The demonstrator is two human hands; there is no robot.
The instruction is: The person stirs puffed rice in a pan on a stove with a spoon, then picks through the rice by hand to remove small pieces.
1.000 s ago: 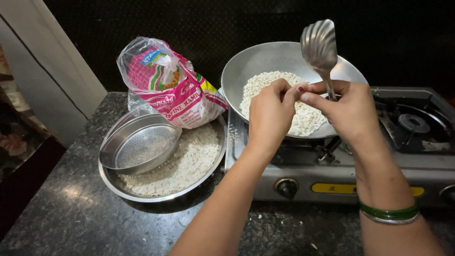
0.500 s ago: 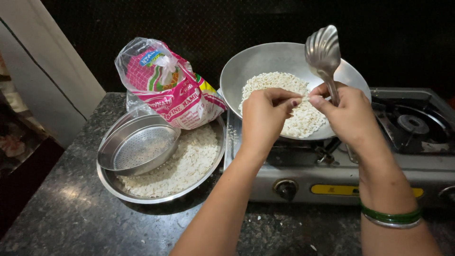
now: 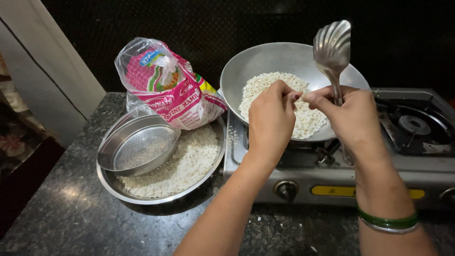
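Fingers of both hands, left (image 3: 271, 114) and right (image 3: 353, 116), pinch together over the pan (image 3: 265, 64); the right grips a ladle (image 3: 332, 47), which could tip and scatter flakes (image 3: 308, 118).

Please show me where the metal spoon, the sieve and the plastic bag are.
metal spoon (image 3: 332, 47), head view, on its shell-shaped bowl.
sieve (image 3: 140, 149), head view, on its perforated bottom.
plastic bag (image 3: 177, 95), head view, on its printed pink front.

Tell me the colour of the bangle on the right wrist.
Green, with a thin silvery band beside it; the bangle shows best in the head view.
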